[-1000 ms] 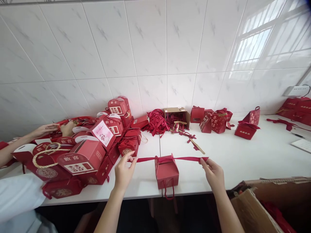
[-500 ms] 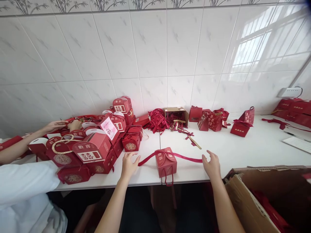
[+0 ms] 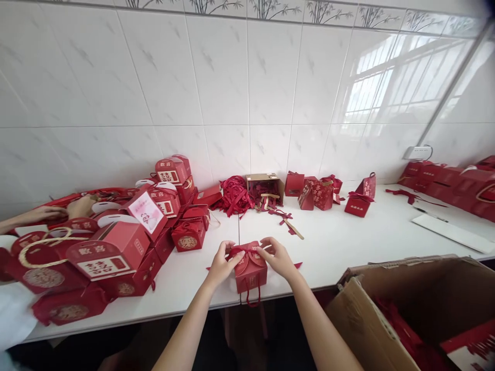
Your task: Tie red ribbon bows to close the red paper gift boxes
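A small red gift box [image 3: 251, 278] with gold print stands near the table's front edge, its cord handle hanging down the front. Across its top runs a red ribbon [image 3: 247, 251]. My left hand [image 3: 223, 265] is at the box's top left, fingers closed on the ribbon. From the right, my right hand [image 3: 279, 260] pinches the ribbon near the top of the box. The loose ribbon ends poke out beyond both hands. My fingers partly cover the ribbon's middle.
Red gift boxes [image 3: 104, 252] are piled at left, where a co-worker's hands [image 3: 52, 212] reach. Behind lie a heap of red ribbons [image 3: 235, 196] and an open small carton [image 3: 265, 178]. A large cardboard box [image 3: 363, 319] stands at front right. More red boxes [image 3: 429, 178] line the far right.
Both my hands have moved inward from the stretched ribbon ends to the top of the box. The view has turned to the right.
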A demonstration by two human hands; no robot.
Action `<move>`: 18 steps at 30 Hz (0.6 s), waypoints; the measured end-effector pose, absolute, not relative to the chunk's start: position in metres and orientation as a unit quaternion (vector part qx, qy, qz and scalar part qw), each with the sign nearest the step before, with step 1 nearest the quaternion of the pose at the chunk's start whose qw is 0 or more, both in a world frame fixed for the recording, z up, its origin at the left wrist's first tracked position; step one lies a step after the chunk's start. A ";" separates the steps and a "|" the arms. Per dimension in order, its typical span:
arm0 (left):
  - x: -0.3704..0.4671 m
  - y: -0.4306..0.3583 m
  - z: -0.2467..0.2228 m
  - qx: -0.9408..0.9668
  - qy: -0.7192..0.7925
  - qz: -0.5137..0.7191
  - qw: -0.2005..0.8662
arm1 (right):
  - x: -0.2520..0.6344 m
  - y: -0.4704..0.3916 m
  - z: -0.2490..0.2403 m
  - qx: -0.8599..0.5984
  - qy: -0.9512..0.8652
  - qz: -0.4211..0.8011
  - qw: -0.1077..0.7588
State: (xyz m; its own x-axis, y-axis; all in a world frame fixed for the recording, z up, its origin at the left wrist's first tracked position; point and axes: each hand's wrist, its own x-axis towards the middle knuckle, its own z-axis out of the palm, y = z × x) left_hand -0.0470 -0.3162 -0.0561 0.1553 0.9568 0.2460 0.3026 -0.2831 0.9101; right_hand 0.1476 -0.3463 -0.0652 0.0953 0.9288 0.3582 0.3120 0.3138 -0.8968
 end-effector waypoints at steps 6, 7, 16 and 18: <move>-0.039 -0.308 -0.051 0.648 0.493 0.435 0.384 | 0.146 -0.352 -0.072 -0.518 -0.587 0.311 0.539; -0.038 -0.307 -0.050 0.650 0.489 0.424 0.399 | 0.147 -0.354 -0.072 -0.517 -0.587 0.317 0.537; -0.035 -0.319 -0.037 0.632 0.410 0.372 0.543 | 0.146 -0.358 -0.067 -0.522 -0.626 0.300 0.496; -0.036 -0.320 -0.037 0.622 0.394 0.364 0.571 | 0.145 -0.359 -0.068 -0.526 -0.621 0.309 0.493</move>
